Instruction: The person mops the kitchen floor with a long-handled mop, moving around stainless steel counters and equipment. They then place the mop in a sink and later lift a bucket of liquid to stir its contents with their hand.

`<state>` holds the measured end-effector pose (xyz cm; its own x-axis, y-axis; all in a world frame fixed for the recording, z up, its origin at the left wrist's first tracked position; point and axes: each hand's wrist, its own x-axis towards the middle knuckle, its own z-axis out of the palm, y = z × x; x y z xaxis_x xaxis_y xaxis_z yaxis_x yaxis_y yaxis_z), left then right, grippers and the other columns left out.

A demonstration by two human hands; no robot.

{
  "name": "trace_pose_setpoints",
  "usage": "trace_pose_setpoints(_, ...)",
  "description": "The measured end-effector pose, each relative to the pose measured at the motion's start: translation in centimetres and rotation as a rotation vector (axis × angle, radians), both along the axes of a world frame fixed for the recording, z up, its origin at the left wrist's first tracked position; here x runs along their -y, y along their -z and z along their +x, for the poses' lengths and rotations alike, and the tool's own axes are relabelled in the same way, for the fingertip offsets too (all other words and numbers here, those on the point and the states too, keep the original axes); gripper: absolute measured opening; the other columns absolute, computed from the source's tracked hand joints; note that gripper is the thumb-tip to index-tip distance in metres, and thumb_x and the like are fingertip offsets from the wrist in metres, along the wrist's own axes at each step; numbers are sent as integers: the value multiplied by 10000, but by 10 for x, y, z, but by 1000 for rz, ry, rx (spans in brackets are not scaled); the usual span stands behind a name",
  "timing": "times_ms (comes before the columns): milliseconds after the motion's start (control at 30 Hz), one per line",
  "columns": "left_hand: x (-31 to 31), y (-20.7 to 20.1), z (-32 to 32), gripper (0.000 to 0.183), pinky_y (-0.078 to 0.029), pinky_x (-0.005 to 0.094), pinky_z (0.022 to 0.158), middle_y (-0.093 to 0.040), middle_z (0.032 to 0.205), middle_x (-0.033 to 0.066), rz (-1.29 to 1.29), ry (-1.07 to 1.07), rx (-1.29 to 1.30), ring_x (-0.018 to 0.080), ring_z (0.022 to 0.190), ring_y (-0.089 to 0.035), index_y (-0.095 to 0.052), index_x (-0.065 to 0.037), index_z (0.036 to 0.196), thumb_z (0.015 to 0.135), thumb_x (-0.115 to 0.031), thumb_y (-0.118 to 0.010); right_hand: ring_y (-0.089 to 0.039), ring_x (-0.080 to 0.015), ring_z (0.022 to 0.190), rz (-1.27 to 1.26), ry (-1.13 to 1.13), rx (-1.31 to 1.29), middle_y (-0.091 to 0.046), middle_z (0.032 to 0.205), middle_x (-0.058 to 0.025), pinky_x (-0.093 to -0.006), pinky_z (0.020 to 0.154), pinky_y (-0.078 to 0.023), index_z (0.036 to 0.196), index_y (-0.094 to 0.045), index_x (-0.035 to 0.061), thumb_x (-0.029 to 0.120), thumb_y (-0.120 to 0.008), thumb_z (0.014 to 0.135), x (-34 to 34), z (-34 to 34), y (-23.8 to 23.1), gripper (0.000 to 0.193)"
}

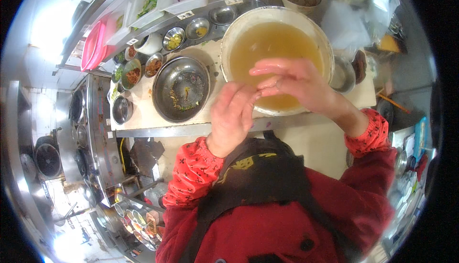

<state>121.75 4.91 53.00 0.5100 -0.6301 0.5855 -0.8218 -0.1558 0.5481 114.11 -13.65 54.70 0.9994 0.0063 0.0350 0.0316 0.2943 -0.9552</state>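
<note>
My left hand [233,114] and my right hand [301,82] meet above the near left rim of a large pale basin [226,53]. Brownish-yellow liquid [272,38] stands in the basin. The left hand's fingers are curled, their tips against the fingers of the other hand; whether anything lies in them is hidden. Wet and shiny, the right hand has its upper fingers stretched out, palm down, over the liquid. Left of the basin is a wide dark metal bowl [162,85] with green bits and seasonings at its bottom.
Small bowls of yellow pieces [174,41], chopped green onion [117,74] and reddish flakes [132,75] line the counter's left and back. An empty metal bowl [122,110] sits near the front left. Above the back runs a shelf with white trays [186,5] and a pink basket [93,48].
</note>
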Motion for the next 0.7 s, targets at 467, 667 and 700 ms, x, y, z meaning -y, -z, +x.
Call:
trace_pose_setpoints(467, -60, -5, 45, 138, -489, 360, 663, -602, 855, 117, -40, -294, 296, 284, 778, -591, -586, -35, 924, 813, -32, -668, -630, -188, 1021, -491, 82, 27, -638, 1145, -141, -290, 844, -513, 1227, -538, -28, 65, -547, 913, 37, 10, -16, 328)
trace_pose_setpoints(667, -153, 58, 123, 90, -492, 322, 681, -629, 863, 110, 192, -599, -10, 229, 754, -610, -621, -27, 933, 844, -34, -614, -639, -149, 885, -594, 289, -173, -687, 988, -92, -273, 788, -505, 1138, -586, -38, 145, -550, 923, 120, 16, 7, 285)
trace_pose_setpoints(700, -167, 71, 134, 104, -496, 324, 691, -629, 868, 114, 273, -605, -24, 234, 767, -618, -625, -25, 940, 838, -24, -607, -651, -161, 873, -654, 304, -154, -691, 980, -96, -274, 782, -508, 1149, -585, -29, 145, -548, 916, 127, 19, 13, 292)
